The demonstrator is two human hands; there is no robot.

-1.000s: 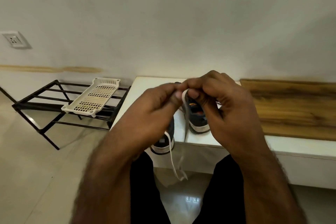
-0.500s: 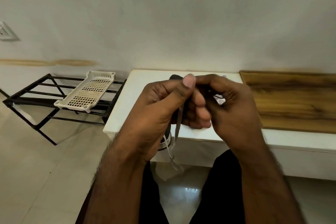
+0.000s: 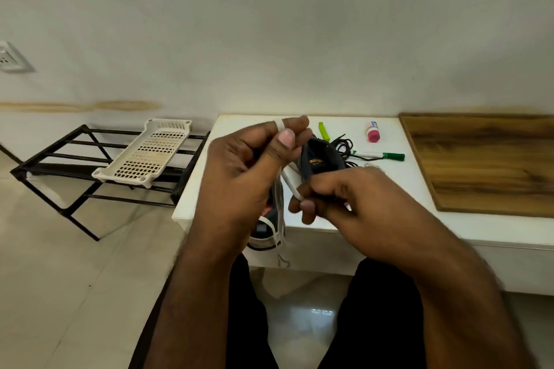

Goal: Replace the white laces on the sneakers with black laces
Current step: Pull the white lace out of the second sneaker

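White perforated tray (image 3: 150, 154) on black rack (image 3: 72, 171), contents unclear

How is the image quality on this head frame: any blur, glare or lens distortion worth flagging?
Head view: dim, soft indoor light; the right forearm is smeared by motion blur, while the left hand and white lace stay fairly sharp; a glare patch shows on the floor tile; wide-angle bending curves the black rack and the table edge.
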